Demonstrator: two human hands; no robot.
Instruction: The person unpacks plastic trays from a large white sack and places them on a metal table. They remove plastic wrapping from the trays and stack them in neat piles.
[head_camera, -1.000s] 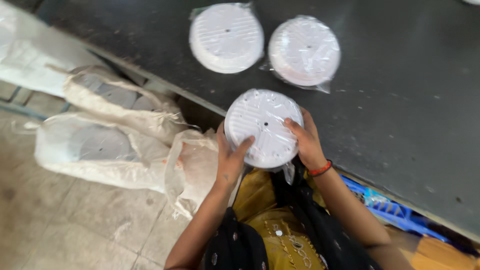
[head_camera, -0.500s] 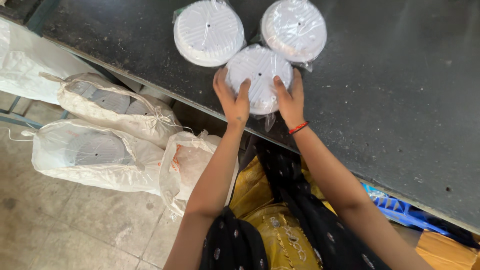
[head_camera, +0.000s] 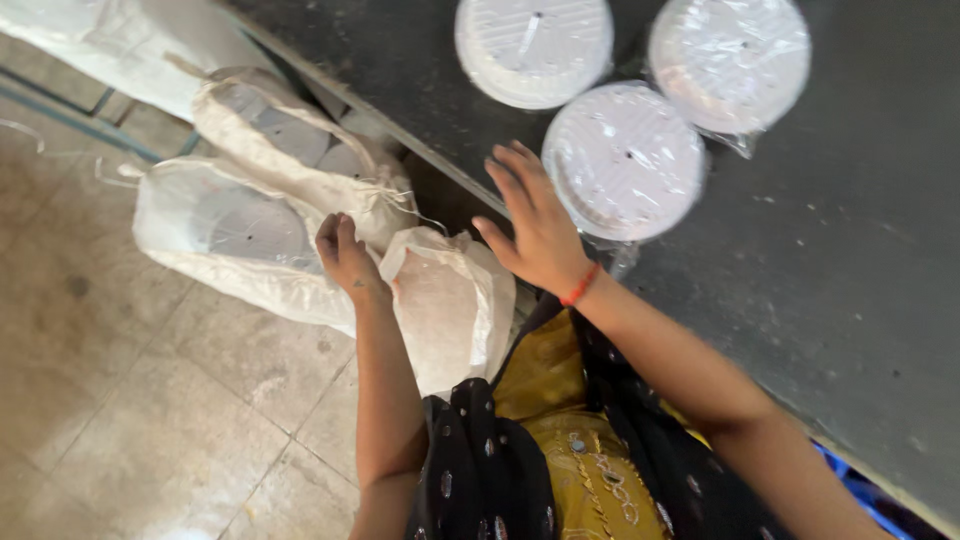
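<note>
At the surface (head_camera: 400, 130) edge, we are noting the right hand (head_camera: 535, 225), fingers spread and empty, hovering just left of the wrapped disc (head_camera: 625, 160); the left hand (head_camera: 345, 255) is gripping the sack (head_camera: 440, 300) below.

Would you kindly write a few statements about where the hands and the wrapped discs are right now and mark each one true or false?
1. Three wrapped white discs lie on the dark table. True: the left disc, the right disc and the near disc.
2. The right hand holds the near disc. False: it is open, beside the disc, holding nothing.
3. The left hand is down at the white sacks on the floor. True.
4. The right wrist bears a red band. True.
5. The discs are stacked in one pile. False: they lie side by side.
</note>
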